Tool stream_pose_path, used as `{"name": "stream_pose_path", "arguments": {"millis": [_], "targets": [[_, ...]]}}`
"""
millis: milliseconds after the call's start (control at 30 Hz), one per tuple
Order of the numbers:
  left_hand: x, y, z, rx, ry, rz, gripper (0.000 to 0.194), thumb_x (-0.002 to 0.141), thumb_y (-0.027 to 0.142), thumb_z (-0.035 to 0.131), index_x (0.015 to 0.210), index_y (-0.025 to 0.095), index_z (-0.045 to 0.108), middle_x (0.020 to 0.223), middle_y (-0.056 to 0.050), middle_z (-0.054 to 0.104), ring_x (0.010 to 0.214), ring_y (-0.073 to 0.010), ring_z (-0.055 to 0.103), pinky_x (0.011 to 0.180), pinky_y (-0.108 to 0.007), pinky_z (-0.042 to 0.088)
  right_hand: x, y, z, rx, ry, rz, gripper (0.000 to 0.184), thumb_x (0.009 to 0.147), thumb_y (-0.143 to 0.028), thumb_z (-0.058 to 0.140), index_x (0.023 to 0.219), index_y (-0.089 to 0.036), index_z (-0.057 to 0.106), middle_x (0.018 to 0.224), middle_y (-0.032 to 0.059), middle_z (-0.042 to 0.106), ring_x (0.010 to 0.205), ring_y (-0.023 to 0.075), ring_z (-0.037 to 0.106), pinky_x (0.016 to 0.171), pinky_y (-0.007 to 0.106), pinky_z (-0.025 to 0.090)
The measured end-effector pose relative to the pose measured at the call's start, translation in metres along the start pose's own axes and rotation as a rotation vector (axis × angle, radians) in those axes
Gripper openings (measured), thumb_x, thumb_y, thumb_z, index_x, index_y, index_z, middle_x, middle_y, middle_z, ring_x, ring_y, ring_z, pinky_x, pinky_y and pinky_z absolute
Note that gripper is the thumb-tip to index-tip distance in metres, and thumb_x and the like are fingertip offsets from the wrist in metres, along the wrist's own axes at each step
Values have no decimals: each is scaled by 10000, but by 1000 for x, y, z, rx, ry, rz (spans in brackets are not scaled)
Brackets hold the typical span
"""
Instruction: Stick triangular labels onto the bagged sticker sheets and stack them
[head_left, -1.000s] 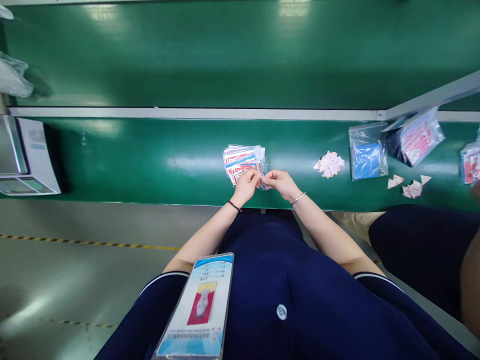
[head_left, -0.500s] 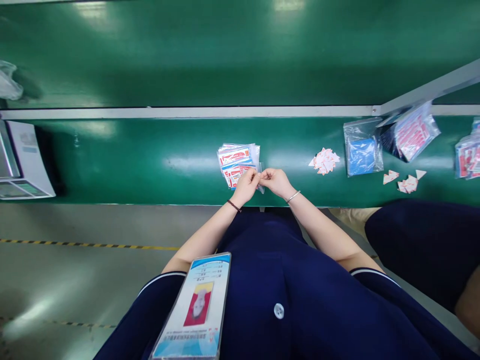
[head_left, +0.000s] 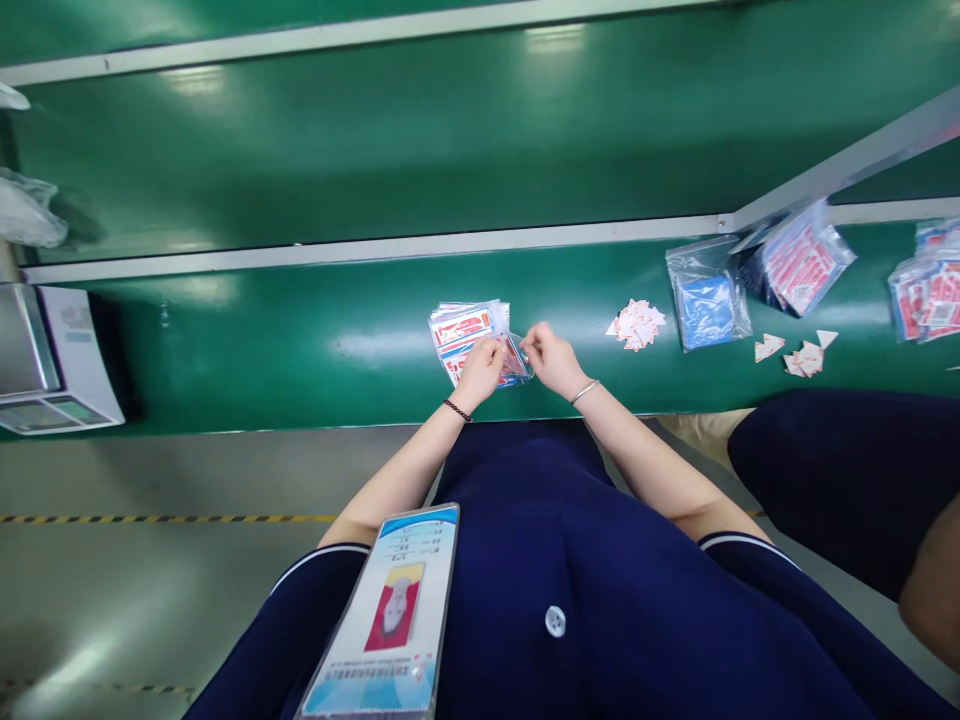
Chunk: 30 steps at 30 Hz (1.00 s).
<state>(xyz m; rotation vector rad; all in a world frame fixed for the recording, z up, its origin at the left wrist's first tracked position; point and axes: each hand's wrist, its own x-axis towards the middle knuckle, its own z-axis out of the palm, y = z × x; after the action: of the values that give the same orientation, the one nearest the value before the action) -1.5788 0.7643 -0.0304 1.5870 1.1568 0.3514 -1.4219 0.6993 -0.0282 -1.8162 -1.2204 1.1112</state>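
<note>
My left hand (head_left: 480, 368) and my right hand (head_left: 550, 358) meet at the near edge of the green table (head_left: 300, 340). Both pinch a small clear plastic packet (head_left: 516, 360) with red print, held between them. Just behind the left hand lies a stack of similar red, white and blue packets (head_left: 461, 328). The fingers of both hands are curled.
A heap of small white and red triangles (head_left: 635, 324) lies to the right, with more loose triangles (head_left: 802, 356) farther on. Clear bags of blue (head_left: 706, 298) and red items (head_left: 799, 262) sit beyond. A scale (head_left: 52, 362) stands at left. Another person's dark sleeve (head_left: 840, 480) is at right.
My hands have drawn slightly apart, stretching the packet between them. The view has tilted, so everything on the table sits a little lower and leftward.
</note>
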Motion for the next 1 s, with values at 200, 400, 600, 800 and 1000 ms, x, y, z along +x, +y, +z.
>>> {"name": "stream_pose_path", "arguments": {"millis": [200, 400, 600, 800, 1000], "targets": [[13, 3, 6, 204, 57, 138, 178, 867, 214, 540, 695, 178, 562, 1209, -127, 531, 1291, -290, 398, 1128, -484, 274, 7, -2, 5, -505, -299, -163, 285, 897, -168, 444, 1072, -168, 670, 1065, 117, 612, 847, 190, 604, 805, 324, 500], [19, -12, -7, -62, 233, -47, 180, 827, 209, 583, 1001, 178, 612, 1191, -124, 601, 1252, -267, 488, 1101, -472, 355, 24, 32, 10, -90, -24, 62, 104, 743, -188, 691, 836, -148, 712, 934, 94, 699, 902, 221, 637, 877, 368, 504], [-5, 7, -34, -508, -74, -41, 468, 773, 370, 677, 1198, 184, 615, 1221, -97, 661, 1167, -270, 591, 1061, -448, 442, 10, 41, -4, 571, 0, 184, 488, 537, -498, 843, 879, -169, 730, 908, 56, 716, 789, 194, 644, 768, 359, 538], [-28, 46, -40, -615, -110, -108, 552, 772, 515, 686, 1220, 200, 617, 1261, -90, 638, 1029, -283, 654, 791, -418, 612, 3, 27, -7, 670, 44, 135, 519, 443, -513, 884, 807, -181, 721, 921, 48, 706, 828, 202, 647, 759, 351, 537], [-26, 51, -38, -640, -73, -207, 532, 737, 519, 721, 1137, 186, 608, 1214, -97, 654, 1009, -272, 663, 721, -369, 631, 0, 9, -15, 447, -16, 27, 476, 540, -540, 838, 820, -164, 758, 870, 70, 725, 860, 254, 664, 830, 417, 533]]}}
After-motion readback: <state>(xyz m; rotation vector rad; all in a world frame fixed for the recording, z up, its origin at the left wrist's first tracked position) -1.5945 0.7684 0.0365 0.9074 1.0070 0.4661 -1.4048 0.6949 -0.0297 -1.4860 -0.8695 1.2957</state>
